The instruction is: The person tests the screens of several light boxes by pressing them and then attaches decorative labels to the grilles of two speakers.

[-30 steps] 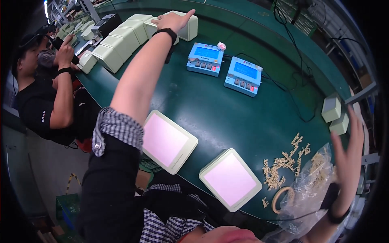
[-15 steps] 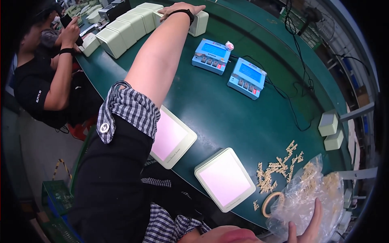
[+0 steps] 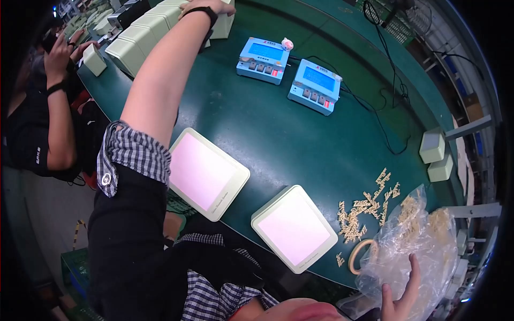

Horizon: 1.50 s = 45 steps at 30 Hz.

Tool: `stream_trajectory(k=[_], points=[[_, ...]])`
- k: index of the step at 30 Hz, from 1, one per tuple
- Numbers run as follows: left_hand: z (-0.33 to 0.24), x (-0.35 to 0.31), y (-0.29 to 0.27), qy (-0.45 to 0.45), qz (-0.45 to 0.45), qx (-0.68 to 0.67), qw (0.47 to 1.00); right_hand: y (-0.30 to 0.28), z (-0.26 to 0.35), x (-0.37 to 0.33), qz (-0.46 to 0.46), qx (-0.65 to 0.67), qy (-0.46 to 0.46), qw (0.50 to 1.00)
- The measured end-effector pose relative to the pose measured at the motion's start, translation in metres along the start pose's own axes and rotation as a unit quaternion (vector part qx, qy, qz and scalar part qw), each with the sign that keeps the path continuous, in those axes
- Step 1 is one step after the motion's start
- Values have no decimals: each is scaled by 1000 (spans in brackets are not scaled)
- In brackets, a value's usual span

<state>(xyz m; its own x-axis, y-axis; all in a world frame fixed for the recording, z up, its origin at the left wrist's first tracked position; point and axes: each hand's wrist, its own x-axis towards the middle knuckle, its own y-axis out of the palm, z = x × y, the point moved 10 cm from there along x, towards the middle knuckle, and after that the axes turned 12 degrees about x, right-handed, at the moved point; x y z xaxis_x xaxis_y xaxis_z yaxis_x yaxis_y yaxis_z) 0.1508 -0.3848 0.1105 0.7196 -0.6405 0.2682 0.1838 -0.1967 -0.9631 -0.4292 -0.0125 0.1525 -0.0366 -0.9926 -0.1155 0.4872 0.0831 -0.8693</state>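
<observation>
My left arm reaches to the back left of the green table. There my left hand [image 3: 206, 7] spans the top of a pale cream box [image 3: 223, 25] at the end of a row, thumb toward the right; its far fingers are partly cut off. At the lower right, my right hand [image 3: 400, 299] has fingers stretched apart in front of a clear plastic bag [image 3: 388, 267] holding small beige pieces; whether it touches the bag I cannot tell. Two cream boxes with pinkish-white panels lie nearer me, a left one [image 3: 206, 171] and a right one [image 3: 294, 230].
Two light-blue devices with screens, a left one [image 3: 263, 60] and a right one [image 3: 315, 88], trail black cables. Loose beige pieces [image 3: 361, 208] and a tape roll [image 3: 353, 261] lie near the bag. Small cream boxes [image 3: 436, 155] stand far right. A person [image 3: 45, 123] sits at left.
The view has shifted, so most things sit further left. My left hand and the cream box under it have moved left, nearer the row. The person's hands at left have shifted.
</observation>
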Motion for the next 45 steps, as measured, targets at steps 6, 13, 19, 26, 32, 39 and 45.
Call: stream_trajectory(k=[6, 13, 19, 26, 32, 39, 45], points=[[-7, 31, 38, 144, 166, -24, 975, 10, -14, -8, -12, 48, 9, 999], [-4, 81, 71, 300, 67, -111, 945, 10, -23, -28, -40, 54, -26, 997], [49, 15, 4, 335, 80, -246, 906, 20, -6, -20, -36, 118, -127, 984], [-6, -193, -136, 602, 35, -302, 738, 89, 1, 60, -13, 172, -157, 972], [-55, -326, -117, 709, -60, -202, 673, 141, -6, 112, 20, 52, -109, 993], [-72, -348, -67, 747, 11, -93, 658, 133, -23, 119, -16, 41, -120, 992], [-45, -359, -70, 776, 20, -70, 626, 89, 4, 119, -68, 300, -92, 947]])
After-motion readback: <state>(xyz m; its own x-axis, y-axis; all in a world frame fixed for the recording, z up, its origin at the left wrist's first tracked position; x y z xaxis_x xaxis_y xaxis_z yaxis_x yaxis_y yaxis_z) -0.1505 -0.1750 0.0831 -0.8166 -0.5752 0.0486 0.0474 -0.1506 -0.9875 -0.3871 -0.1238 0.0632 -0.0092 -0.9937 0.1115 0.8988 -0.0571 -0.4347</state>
